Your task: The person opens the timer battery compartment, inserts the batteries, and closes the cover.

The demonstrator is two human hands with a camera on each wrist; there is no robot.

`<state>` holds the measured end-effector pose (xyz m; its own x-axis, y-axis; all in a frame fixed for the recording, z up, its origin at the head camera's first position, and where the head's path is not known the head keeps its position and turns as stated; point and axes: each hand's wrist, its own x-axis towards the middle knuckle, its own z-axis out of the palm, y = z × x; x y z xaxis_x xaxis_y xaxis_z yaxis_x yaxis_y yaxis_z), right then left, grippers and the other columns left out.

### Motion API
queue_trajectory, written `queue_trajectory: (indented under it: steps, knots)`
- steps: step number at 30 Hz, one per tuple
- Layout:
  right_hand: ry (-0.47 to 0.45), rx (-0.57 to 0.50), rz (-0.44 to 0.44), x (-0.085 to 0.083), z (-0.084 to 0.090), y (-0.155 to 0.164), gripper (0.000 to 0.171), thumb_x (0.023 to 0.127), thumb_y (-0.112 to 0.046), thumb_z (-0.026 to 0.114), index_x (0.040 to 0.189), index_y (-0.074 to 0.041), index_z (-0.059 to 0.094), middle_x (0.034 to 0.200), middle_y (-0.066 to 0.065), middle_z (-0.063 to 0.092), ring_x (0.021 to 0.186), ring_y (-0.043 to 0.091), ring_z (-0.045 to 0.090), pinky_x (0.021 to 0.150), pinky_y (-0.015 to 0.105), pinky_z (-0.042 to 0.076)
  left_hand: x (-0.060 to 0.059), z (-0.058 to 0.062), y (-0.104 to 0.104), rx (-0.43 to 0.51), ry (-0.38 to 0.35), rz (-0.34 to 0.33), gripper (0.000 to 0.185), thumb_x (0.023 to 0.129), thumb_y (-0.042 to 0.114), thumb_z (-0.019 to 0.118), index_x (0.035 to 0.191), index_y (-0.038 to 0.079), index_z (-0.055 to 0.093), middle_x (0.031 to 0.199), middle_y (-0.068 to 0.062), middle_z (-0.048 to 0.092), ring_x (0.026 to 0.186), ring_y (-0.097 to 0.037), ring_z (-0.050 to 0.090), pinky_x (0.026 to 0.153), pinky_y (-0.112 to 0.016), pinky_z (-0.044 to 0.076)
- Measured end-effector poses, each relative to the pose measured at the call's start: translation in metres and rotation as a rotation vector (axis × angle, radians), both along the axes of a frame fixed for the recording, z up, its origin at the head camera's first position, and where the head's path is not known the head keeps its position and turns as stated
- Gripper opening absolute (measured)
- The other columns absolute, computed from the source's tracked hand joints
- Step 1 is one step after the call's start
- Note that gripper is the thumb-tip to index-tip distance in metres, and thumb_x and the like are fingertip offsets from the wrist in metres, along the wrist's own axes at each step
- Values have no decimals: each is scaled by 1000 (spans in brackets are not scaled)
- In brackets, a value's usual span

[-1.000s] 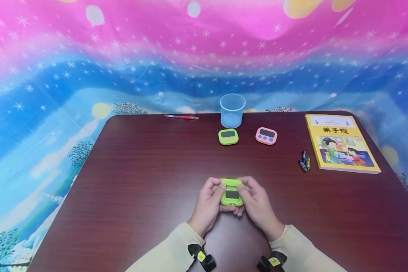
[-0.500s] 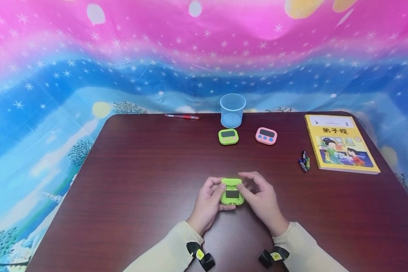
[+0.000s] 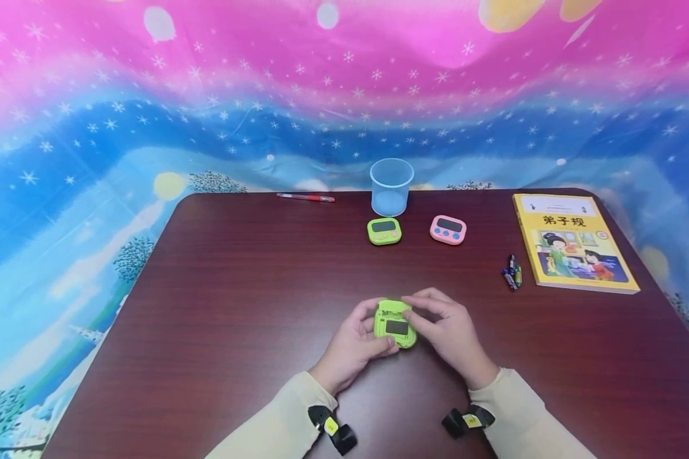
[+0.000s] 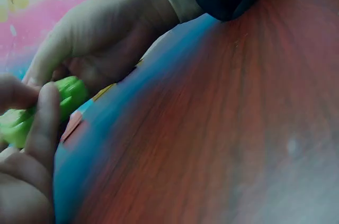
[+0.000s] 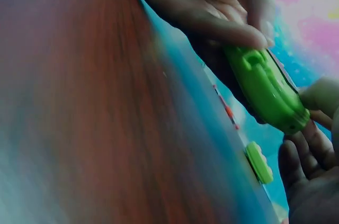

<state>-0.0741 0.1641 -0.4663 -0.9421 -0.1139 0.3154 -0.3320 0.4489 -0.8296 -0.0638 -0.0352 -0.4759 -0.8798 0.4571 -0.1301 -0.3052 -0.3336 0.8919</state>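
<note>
The desk [image 3: 235,306] is a dark red-brown slab, and both hands work low over its near middle. Well beyond the hands, at the far right, lies a yellow book [image 3: 574,242], with a few small batteries [image 3: 512,272] between it and the hands. Straight ahead of the hands stand a clear cup [image 3: 391,186], a second green timer [image 3: 384,231] and a pink timer [image 3: 448,229]; a red pen [image 3: 305,197] lies further off to the left.

The left hand [image 3: 353,341] has its fingers curled round the left side and underside of a green timer [image 3: 394,326], holding it just above the desk with its back turned up. The right hand [image 3: 450,331] pinches at the upper right edge of the timer with thumb and forefinger, the other fingers loosely bent.

The timer looks light, stiff and hollow, a smooth plastic shell that could slip under a loose pinch. The right-wrist view shows a thin rounded edge [image 5: 267,94], so the flat sides seem the surest place to grip, with the fingertips free for the small parts on the back. Those parts probably snap and may be fragile if forced.
</note>
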Motion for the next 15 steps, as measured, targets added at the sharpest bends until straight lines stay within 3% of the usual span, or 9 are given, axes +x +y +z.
queue_trajectory:
  steps: [7,15]
  knots:
    - [80,82,54,-4,-3,6,24,82,-3,81,104,-12,80,94,-10,69,86,11,63,72,18,50,-3,1,-7,-25,-5,-126,77,89,-15,63,154,11,33,132,-26,60,103,-26,70,84,-36,60]
    - [70,83,43,-3,0,9,22,83,-6,80,104,-13,80,96,-13,69,88,9,64,72,19,51,-5,0,-10,-115,27,-137,64,90,-9,67,147,6,42,123,-24,66,100,-27,71,81,-38,61]
